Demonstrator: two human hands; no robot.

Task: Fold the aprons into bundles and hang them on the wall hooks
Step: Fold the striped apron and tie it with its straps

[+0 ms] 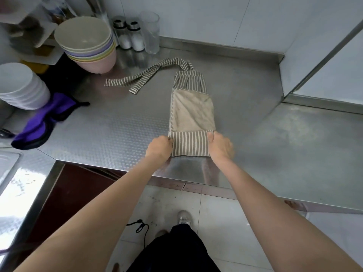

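Note:
A striped beige apron (193, 110) lies folded into a long narrow strip on the steel counter (117, 130), running away from me. Its near end is turned over into a striped fold (189, 143). My left hand (159, 148) grips the left edge of that fold and my right hand (221, 146) grips the right edge. The apron's striped straps (137, 77) trail loose to the far left. A purple apron (45, 118) lies crumpled at the counter's left edge. No wall hooks are in view.
A stack of pastel bowls (88, 42) and a stack of white bowls (21, 87) stand at the left. Two shakers (129, 36) and a tall glass (151, 32) stand by the back wall. A sink (7, 165) is at the near left. Tiled floor lies below.

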